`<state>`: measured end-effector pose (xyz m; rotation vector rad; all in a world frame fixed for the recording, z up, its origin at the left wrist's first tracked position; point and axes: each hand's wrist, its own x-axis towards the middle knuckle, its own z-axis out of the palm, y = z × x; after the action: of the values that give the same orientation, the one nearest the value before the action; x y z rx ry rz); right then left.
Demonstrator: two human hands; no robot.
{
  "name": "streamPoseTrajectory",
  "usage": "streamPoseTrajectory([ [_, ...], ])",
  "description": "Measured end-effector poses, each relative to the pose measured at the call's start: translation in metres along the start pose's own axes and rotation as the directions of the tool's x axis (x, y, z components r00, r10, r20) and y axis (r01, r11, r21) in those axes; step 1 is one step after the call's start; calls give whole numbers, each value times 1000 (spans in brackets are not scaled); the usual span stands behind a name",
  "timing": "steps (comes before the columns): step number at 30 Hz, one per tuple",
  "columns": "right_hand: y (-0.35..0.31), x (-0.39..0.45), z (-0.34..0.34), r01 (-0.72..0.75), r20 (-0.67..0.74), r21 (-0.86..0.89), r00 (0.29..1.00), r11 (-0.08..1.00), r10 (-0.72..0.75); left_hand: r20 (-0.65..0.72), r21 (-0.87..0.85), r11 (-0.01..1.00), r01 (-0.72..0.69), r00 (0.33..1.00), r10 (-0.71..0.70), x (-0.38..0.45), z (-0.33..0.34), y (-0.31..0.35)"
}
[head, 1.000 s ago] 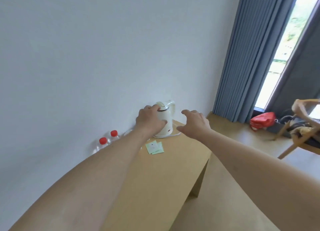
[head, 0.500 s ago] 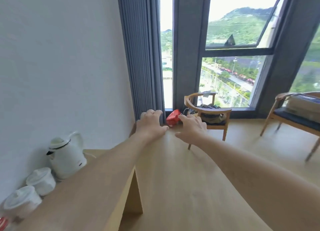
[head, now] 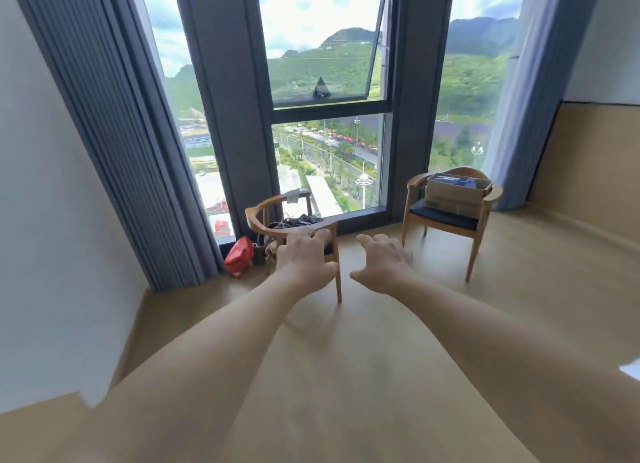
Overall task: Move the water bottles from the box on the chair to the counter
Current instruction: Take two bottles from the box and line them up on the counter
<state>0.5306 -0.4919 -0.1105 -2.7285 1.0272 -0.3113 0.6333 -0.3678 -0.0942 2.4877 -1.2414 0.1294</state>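
The view has swung away from the counter, where half a second ago the kettle and lidded cups stood at the left edge and a second ago two red-capped bottles stood by the wall. Now it faces the tall window [head: 329,116], and only a sliver of counter [head: 38,407] shows at the near left corner. Both arms reach forward with nothing in them. The left hand [head: 306,260] has its fingers loosely bent and spread, and the right hand [head: 382,265] is likewise relaxed, thumb out to the side; neither touches anything.

The turn brings the task's source into sight. At the far right, in front of the window, stands a wooden armchair [head: 446,220] with a dark seat, and on it sits a cardboard box [head: 453,194], open at the top. Bluish shapes show inside, probably the water bottles [head: 457,182], though they are too small to make out clearly. The box lies well apart from both hands, beyond a stretch of bare floor.

A second wooden chair [head: 294,227] stands nearer, to the left, with a tangle of cables on its seat, and a red bag [head: 239,256] lies on the floor beside the grey curtain [head: 114,133].

I judge that this is the walk back for another load: the hands are free, the person faces the box, and the next step calls for crossing to the right-hand chair and reaching in.
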Motion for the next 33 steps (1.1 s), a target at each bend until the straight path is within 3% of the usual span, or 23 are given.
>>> streamPoseTrajectory([
  [14,183,96,-26,-260,-9,-25,966,965,260,134,4,979,-205,970,203,170,94,143],
  [33,327,388,-35,-507,-23,-64,862,859,507,181,-118,919,-375,902,391,525,231,213],
])
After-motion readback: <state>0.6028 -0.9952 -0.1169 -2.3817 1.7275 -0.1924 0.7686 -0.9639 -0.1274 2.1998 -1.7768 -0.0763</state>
